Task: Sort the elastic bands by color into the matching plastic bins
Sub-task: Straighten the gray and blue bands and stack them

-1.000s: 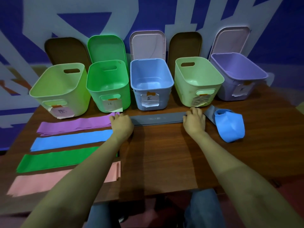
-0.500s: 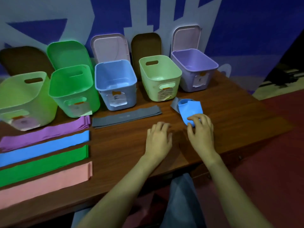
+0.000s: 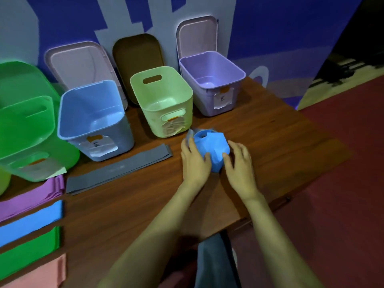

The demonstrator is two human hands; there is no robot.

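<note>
Blue band: crumpled lump on the worktop, between both hands
Left hand: fingers curl round its left side
Right hand: fingers curl round its right side

bins row at table rear | flat strip before them | crumpled band right of strip

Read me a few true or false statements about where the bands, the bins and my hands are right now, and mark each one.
1. The left hand and the right hand both hold the crumpled blue band. True.
2. The blue bin has bands in it. False: no band shows inside it.
3. The grey band lies flat on the table. True.
4. The purple bin is the leftmost bin. False: it stands furthest right of the bins in view.
</note>
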